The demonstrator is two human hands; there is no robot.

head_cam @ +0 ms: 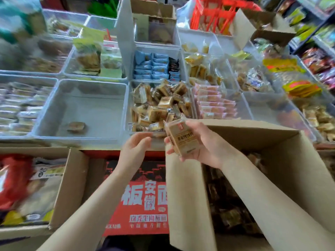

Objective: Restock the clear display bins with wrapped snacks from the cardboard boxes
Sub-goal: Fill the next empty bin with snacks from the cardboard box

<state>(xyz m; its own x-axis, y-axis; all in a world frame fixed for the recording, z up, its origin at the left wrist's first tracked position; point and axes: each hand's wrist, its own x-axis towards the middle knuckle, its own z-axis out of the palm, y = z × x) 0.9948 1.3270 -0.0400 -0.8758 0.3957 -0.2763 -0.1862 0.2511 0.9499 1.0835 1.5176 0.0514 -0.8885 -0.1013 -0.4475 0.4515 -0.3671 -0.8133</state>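
R hand [204,144] grips tan wrapped snack [181,140] over bin [126,105] edge; L hand [136,147] beside.

Bright, even light fills the stall, perhaps from overhead, with only soft shadows inside the cardboard box [253,187]. The left edge smears into heavy motion blur, and the far corners bend with wide-angle distortion. The clear bins [81,105] show pale glare along their rims.

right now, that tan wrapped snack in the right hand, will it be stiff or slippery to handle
The tan wrapped snack looks blocky and keeps its shape in the right hand, so probably fairly stiff. Its glossy film may be a little slippery. Held by fingertips alone, it is likely light.
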